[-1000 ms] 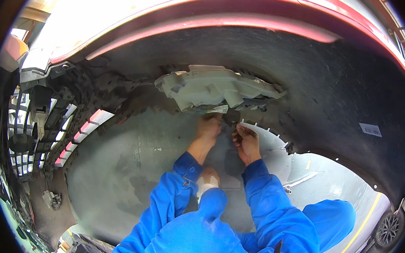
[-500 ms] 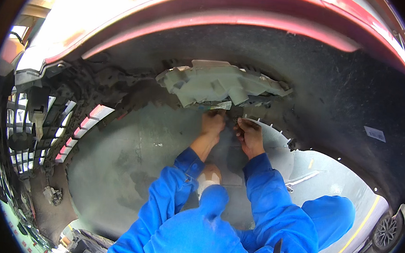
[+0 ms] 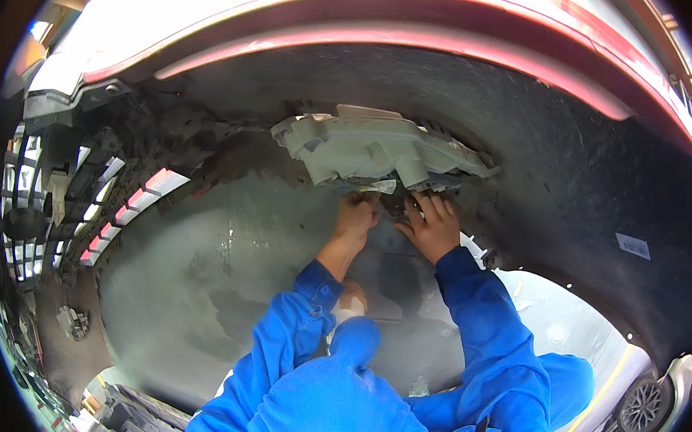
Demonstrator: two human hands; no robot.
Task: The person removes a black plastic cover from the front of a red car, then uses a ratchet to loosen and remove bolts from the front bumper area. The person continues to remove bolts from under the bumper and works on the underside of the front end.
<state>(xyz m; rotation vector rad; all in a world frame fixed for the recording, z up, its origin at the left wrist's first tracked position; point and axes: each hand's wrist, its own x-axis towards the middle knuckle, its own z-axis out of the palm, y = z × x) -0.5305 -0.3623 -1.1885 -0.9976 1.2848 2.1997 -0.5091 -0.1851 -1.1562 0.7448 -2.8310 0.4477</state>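
A bulky grey plastic part (image 3: 367, 149) is seen along the lower edge of a curved black panel (image 3: 562, 152), about midway between the panel's left and right ends. A small pale tag (image 3: 382, 186) is seen at the part's own lower edge. The left hand (image 3: 356, 217) is raised to just below the tag, with its fingers curled in together; whether anything is clamped in that grip cannot be told, since the fingertips are too small and dark to read. The right hand (image 3: 433, 225) is held just beside it, under the right half of the grey part, with the fingers bent upward and the thumb spread apart from them; whether something is pinched or only touched by that grip cannot be told either. Both forearms are covered by blue sleeves (image 3: 487, 333).

The black panel is bordered above by a red rim (image 3: 425, 37), and a white label (image 3: 634, 246) is stuck near its right end. A black slatted grille (image 3: 36, 228) is seen at the far left. Below, the grey floor (image 3: 194, 285) is crossed near its right edge by a yellow line (image 3: 589, 408), beside which a car wheel (image 3: 644, 408) is seen.
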